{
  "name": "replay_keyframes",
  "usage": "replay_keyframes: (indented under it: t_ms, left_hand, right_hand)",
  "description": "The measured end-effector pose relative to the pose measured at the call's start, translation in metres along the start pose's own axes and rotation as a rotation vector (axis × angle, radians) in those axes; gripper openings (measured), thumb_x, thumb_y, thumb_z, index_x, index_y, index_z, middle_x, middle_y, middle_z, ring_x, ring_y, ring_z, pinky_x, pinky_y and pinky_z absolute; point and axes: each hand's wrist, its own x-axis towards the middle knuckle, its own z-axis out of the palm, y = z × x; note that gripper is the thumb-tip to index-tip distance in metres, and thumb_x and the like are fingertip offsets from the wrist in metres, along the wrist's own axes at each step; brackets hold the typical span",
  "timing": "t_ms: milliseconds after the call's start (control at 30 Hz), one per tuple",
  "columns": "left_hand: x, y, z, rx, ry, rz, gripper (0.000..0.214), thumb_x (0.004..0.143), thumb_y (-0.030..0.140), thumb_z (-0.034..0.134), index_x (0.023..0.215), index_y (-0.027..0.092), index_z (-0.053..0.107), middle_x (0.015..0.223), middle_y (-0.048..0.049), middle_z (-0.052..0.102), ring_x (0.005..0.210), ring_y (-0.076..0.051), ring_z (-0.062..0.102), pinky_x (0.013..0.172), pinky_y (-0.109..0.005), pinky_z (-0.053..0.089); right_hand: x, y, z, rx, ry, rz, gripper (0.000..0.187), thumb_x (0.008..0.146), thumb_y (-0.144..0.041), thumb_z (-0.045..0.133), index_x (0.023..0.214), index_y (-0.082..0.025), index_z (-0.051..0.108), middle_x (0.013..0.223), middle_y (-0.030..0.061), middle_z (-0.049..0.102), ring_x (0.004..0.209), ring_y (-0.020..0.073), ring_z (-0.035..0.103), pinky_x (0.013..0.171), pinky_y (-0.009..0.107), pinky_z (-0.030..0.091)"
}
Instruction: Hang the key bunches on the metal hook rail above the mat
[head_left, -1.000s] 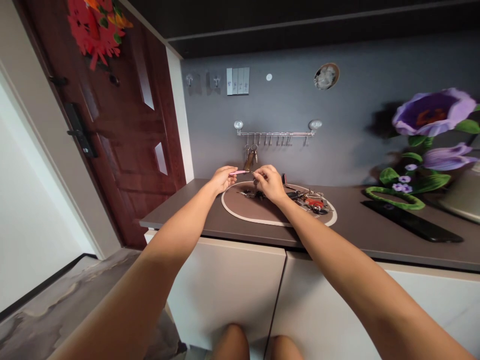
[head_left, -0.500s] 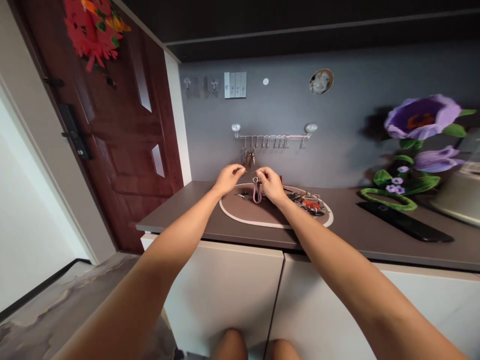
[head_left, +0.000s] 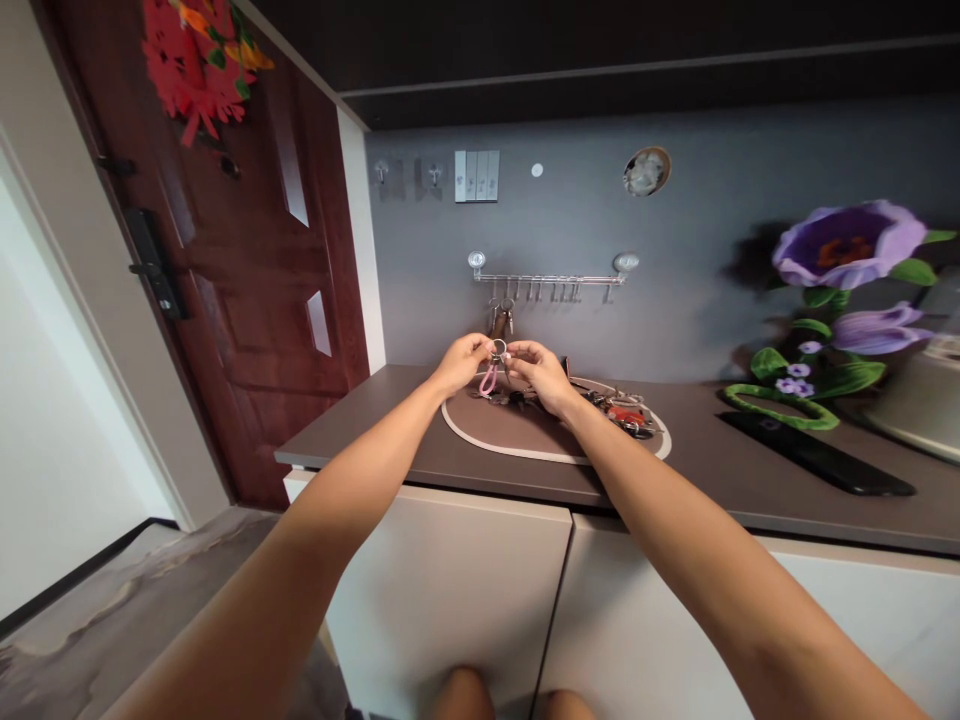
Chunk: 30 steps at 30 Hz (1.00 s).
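A keychain with a round metal key ring (head_left: 499, 347) and a pink loop strap (head_left: 488, 382) is held up between my two hands, above the mat. My left hand (head_left: 463, 364) pinches it from the left, close to the strap. On the other side, the fingers of my right hand (head_left: 541, 372) close on the ring's right edge; small dark parts hang there, too small to make out. Just behind, two more rings with keys and a brown fob (head_left: 500, 322) hang from the left hooks of the wall rail (head_left: 551, 279).
An oval brown mat (head_left: 517, 448) with a pale rim lies on the counter (head_left: 375, 420), bearing several keys (head_left: 630, 418). A black phone-like slab (head_left: 817, 455) and purple fabric flowers (head_left: 847, 245) are to the right. A dark red door (head_left: 262, 330) stands left; a shelf (head_left: 600, 70) overhangs.
My left hand has come over to grasp the keychain that only my right hand held. The pink strap has shifted left, and the view has moved slightly.
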Motion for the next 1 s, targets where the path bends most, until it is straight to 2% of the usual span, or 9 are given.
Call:
replay_keyframes:
  t_ms: [100, 200, 367, 533, 633, 800, 933, 1000]
  left_hand:
    - [0.002, -0.004, -0.001, -0.119, 0.022, -0.044, 0.022, 0.077, 0.036, 0.051, 0.074, 0.015, 0.052, 0.065, 0.0009, 0.054, 0.062, -0.01, 0.049, 0.067, -0.023, 0.04]
    - [0.001, -0.004, 0.001, -0.175, -0.009, -0.062, 0.024, 0.076, 0.038, 0.054, 0.075, 0.014, 0.053, 0.065, 0.0008, 0.054, 0.062, -0.009, 0.05, 0.068, -0.023, 0.04]
    - [-0.003, 0.0, 0.004, -0.155, -0.04, -0.062, 0.027, 0.074, 0.039, 0.056, 0.077, 0.013, 0.054, 0.066, 0.0009, 0.054, 0.063, -0.009, 0.05, 0.066, -0.023, 0.04]
    - [-0.005, 0.0, 0.009, -0.122, -0.048, -0.049, 0.029, 0.075, 0.041, 0.053, 0.08, 0.013, 0.054, 0.068, -0.0003, 0.055, 0.064, -0.01, 0.052, 0.064, -0.023, 0.042]
    - [-0.006, -0.004, 0.013, -0.019, -0.027, -0.054, 0.031, 0.081, 0.042, 0.044, 0.087, 0.013, 0.054, 0.071, -0.002, 0.057, 0.065, -0.012, 0.054, 0.063, -0.025, 0.043]
    - [-0.008, -0.01, 0.014, 0.437, 0.018, 0.021, 0.026, 0.084, 0.031, 0.038, 0.083, 0.015, 0.058, 0.08, -0.0051, 0.062, 0.073, -0.015, 0.054, 0.069, -0.027, 0.04]
    - [-0.008, -0.017, 0.013, 0.614, -0.011, 0.074, 0.027, 0.086, 0.026, 0.035, 0.08, 0.016, 0.059, 0.08, -0.0054, 0.061, 0.076, -0.016, 0.053, 0.071, -0.027, 0.038]
    - [-0.008, -0.021, 0.012, 0.649, -0.021, 0.074, 0.026, 0.086, 0.025, 0.035, 0.079, 0.016, 0.059, 0.079, -0.0052, 0.061, 0.076, -0.016, 0.053, 0.07, -0.026, 0.038]
  right_hand:
    - [0.0, -0.001, -0.002, 0.076, 0.008, 0.045, 0.027, 0.065, -0.034, 0.062, 0.088, -0.019, 0.058, 0.092, 0.0024, 0.063, 0.082, 0.0117, 0.058, 0.072, 0.026, 0.045]
    - [0.0, -0.001, -0.003, 0.076, 0.035, 0.02, 0.028, 0.066, -0.04, 0.061, 0.086, -0.019, 0.06, 0.086, 0.0007, 0.063, 0.077, 0.0105, 0.057, 0.072, 0.025, 0.043]
    - [-0.001, -0.002, -0.002, -0.012, 0.054, -0.041, 0.031, 0.062, -0.043, 0.064, 0.075, -0.015, 0.059, 0.072, -0.0001, 0.06, 0.067, 0.0101, 0.051, 0.068, 0.025, 0.041]
    - [-0.002, -0.001, -0.004, -0.017, 0.035, -0.053, 0.029, 0.064, -0.043, 0.063, 0.072, -0.016, 0.055, 0.066, -0.0029, 0.054, 0.062, 0.0087, 0.046, 0.065, 0.024, 0.038]
    - [0.001, 0.001, -0.006, 0.022, 0.051, -0.054, 0.028, 0.064, -0.043, 0.063, 0.071, -0.018, 0.053, 0.067, -0.0033, 0.052, 0.064, 0.0089, 0.047, 0.067, 0.024, 0.04]
    - [0.017, -0.005, -0.01, 0.141, 0.162, 0.003, 0.028, 0.063, -0.041, 0.062, 0.074, -0.019, 0.049, 0.074, -0.0023, 0.051, 0.069, 0.0099, 0.049, 0.065, 0.024, 0.044]
    - [0.042, -0.018, -0.013, 0.127, 0.288, 0.052, 0.018, 0.07, -0.034, 0.056, 0.072, -0.019, 0.046, 0.066, -0.0043, 0.049, 0.057, 0.0078, 0.048, 0.054, 0.021, 0.043]
    - [0.057, -0.023, -0.014, 0.123, 0.304, 0.075, 0.012, 0.074, -0.029, 0.05, 0.071, -0.019, 0.045, 0.06, -0.0046, 0.049, 0.052, 0.0079, 0.049, 0.051, 0.021, 0.043]
